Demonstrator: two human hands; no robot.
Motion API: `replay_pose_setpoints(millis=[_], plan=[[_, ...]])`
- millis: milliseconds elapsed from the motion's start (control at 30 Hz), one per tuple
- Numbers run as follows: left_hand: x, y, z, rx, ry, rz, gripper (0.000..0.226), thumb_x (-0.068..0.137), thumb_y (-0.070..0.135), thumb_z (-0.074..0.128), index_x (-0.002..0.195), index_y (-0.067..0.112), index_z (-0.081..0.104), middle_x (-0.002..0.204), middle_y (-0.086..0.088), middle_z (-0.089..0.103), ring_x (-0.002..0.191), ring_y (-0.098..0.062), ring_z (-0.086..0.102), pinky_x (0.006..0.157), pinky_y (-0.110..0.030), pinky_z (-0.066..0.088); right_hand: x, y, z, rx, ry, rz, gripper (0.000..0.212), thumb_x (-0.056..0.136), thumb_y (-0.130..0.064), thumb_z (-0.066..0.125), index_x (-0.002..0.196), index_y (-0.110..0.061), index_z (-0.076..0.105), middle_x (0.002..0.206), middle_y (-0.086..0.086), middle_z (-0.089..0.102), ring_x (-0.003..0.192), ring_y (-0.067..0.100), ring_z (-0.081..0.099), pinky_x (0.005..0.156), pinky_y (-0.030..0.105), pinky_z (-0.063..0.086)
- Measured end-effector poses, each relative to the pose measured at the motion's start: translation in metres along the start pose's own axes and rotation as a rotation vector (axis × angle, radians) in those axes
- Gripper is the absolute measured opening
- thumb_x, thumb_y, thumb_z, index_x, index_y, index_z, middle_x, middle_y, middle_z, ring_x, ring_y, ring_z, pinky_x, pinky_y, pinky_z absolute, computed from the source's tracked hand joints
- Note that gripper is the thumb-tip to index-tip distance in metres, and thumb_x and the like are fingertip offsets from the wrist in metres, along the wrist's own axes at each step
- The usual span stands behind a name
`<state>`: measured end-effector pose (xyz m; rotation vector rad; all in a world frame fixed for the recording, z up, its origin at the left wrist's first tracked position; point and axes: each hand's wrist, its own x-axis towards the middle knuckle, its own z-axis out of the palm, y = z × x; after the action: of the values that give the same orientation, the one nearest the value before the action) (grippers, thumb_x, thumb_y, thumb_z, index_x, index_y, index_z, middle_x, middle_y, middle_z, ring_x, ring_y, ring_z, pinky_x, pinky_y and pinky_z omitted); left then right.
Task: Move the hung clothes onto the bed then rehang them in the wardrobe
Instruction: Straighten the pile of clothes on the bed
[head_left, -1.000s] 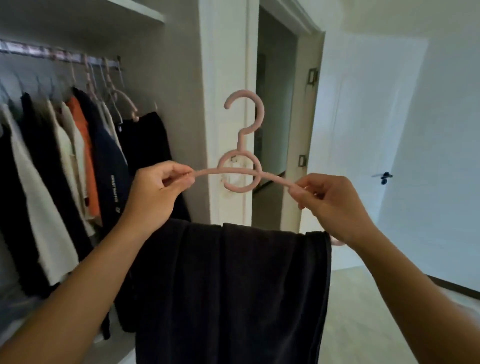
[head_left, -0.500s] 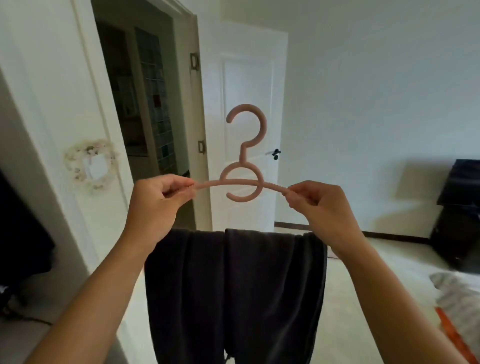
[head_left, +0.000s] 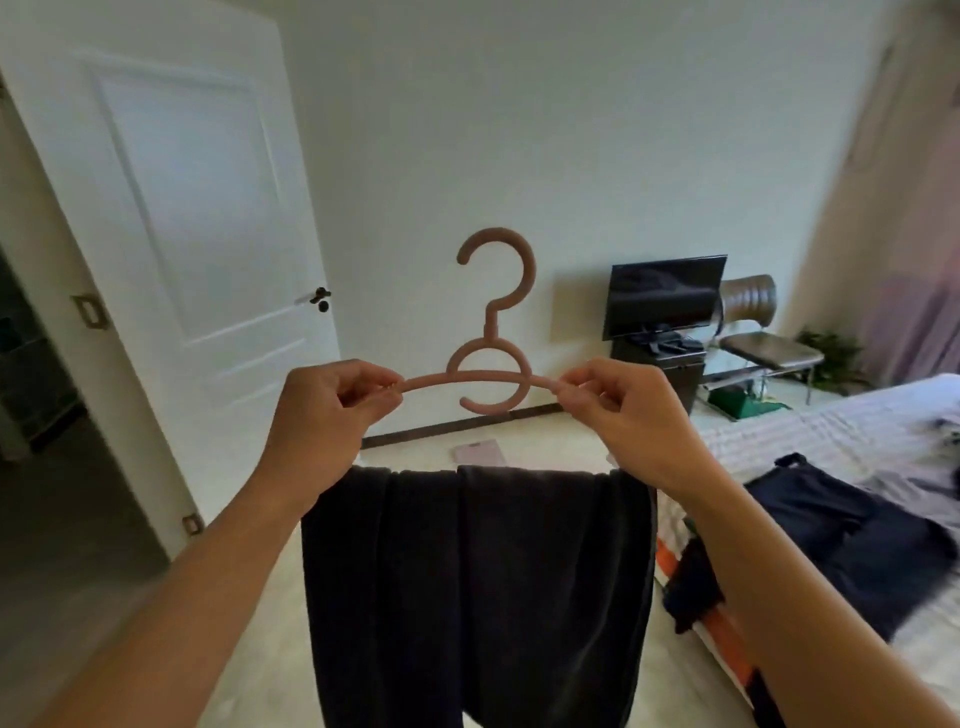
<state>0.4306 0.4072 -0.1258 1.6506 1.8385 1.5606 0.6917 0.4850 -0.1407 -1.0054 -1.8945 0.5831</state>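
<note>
While carried toward bed (head_left: 841, 431) | left hand (head_left: 317, 415) and right hand (head_left: 639, 415) pinching shoulder bar of pink hanger (head_left: 491, 332) either side of its ring, fingertips clamped | dark trousers (head_left: 475, 592) draped just below fingers, soft, likely heavy, prone to sliding off | better held at hook neck between fingers.

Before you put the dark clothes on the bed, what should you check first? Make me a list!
1. Left hand grips the pink hanger: ok.
2. Right hand pinches the hanger's other arm: ok.
3. Dark garment draped evenly over the lower bar: ok.
4. Hanger upright, hook on top: ok.
5. Free space on the bed: ok; a dark piece already lies nearer.
6. Floor path under the garment: cannot tell.
</note>
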Motion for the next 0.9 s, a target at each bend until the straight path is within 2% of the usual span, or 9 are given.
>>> replay_pose_setpoints(millis=[100, 200, 333, 433, 533, 633, 767, 900], plan=[[0.024, 0.002, 0.051, -0.010, -0.096, 0.052, 0.014, 0.085, 0.017, 0.074, 0.095, 0.027, 0.074, 0.084, 0.013, 0.070, 0.076, 0.001, 0.064, 0.068, -0.008, 0.043, -0.001, 0.030, -0.026, -0.074, 0.065, 0.042, 0.012, 0.091, -0.028, 0.068, 0.099, -0.021, 0.072, 0.072, -0.007, 0.063, 0.061, 0.003, 0.053, 0.061, 0.019, 0.045], [0.047, 0.005, 0.099, -0.028, -0.204, 0.097, 0.015, 0.085, 0.017, 0.074, 0.096, 0.028, 0.073, 0.086, 0.011, 0.070, 0.076, -0.005, 0.066, 0.067, -0.008, 0.045, 0.000, 0.059, -0.052, -0.136, 0.124, 0.102, 0.007, 0.090, -0.025, 0.069, 0.096, -0.022, 0.072, 0.070, -0.011, 0.062, 0.060, -0.001, 0.053, 0.058, 0.015, 0.044], [0.077, 0.010, 0.154, -0.107, -0.346, 0.154, 0.015, 0.080, 0.022, 0.078, 0.089, 0.033, 0.073, 0.077, 0.008, 0.072, 0.070, -0.009, 0.067, 0.068, -0.019, 0.056, 0.006, 0.092, -0.082, -0.194, 0.209, 0.172, 0.005, 0.089, -0.025, 0.071, 0.092, -0.029, 0.072, 0.066, -0.018, 0.061, 0.057, 0.000, 0.051, 0.057, 0.015, 0.041], [0.097, 0.017, 0.195, -0.163, -0.442, 0.182, 0.017, 0.079, 0.022, 0.078, 0.083, 0.036, 0.070, 0.071, 0.002, 0.071, 0.067, -0.021, 0.065, 0.062, -0.020, 0.055, 0.013, 0.111, -0.100, -0.256, 0.247, 0.222, 0.004, 0.090, -0.025, 0.071, 0.090, -0.029, 0.071, 0.065, -0.013, 0.062, 0.054, 0.002, 0.048, 0.058, 0.020, 0.042], [0.119, 0.022, 0.237, -0.192, -0.546, 0.219, 0.013, 0.080, 0.020, 0.078, 0.086, 0.030, 0.073, 0.066, 0.008, 0.068, 0.062, -0.011, 0.062, 0.057, -0.013, 0.047, 0.017, 0.129, -0.118, -0.348, 0.305, 0.288, 0.005, 0.090, -0.025, 0.071, 0.086, -0.029, 0.070, 0.066, -0.014, 0.063, 0.056, 0.003, 0.051, 0.061, 0.026, 0.043], [0.136, 0.027, 0.277, -0.215, -0.656, 0.265, 0.019, 0.079, 0.017, 0.077, 0.080, 0.034, 0.070, 0.060, 0.013, 0.066, 0.058, -0.001, 0.060, 0.054, -0.010, 0.044, 0.017, 0.144, -0.133, -0.408, 0.340, 0.360, 0.006, 0.089, -0.023, 0.071, 0.085, -0.028, 0.071, 0.072, -0.008, 0.067, 0.065, 0.010, 0.057, 0.066, 0.034, 0.050], [0.151, 0.031, 0.331, -0.222, -0.771, 0.307, 0.012, 0.079, 0.020, 0.079, 0.084, 0.030, 0.074, 0.069, 0.005, 0.071, 0.063, -0.009, 0.065, 0.061, -0.020, 0.055, 0.012, 0.168, -0.152, -0.487, 0.396, 0.435, 0.003, 0.089, -0.021, 0.072, 0.088, -0.023, 0.073, 0.072, -0.011, 0.066, 0.062, 0.004, 0.055, 0.065, 0.024, 0.044], [0.156, 0.036, 0.388, -0.242, -0.841, 0.329, 0.012, 0.079, 0.018, 0.079, 0.083, 0.028, 0.075, 0.067, 0.004, 0.070, 0.062, -0.012, 0.065, 0.065, -0.027, 0.058, 0.006, 0.200, -0.173, -0.535, 0.436, 0.516, 0.003, 0.088, -0.019, 0.072, 0.087, -0.021, 0.074, 0.067, -0.014, 0.060, 0.061, -0.001, 0.054, 0.063, 0.020, 0.040]])
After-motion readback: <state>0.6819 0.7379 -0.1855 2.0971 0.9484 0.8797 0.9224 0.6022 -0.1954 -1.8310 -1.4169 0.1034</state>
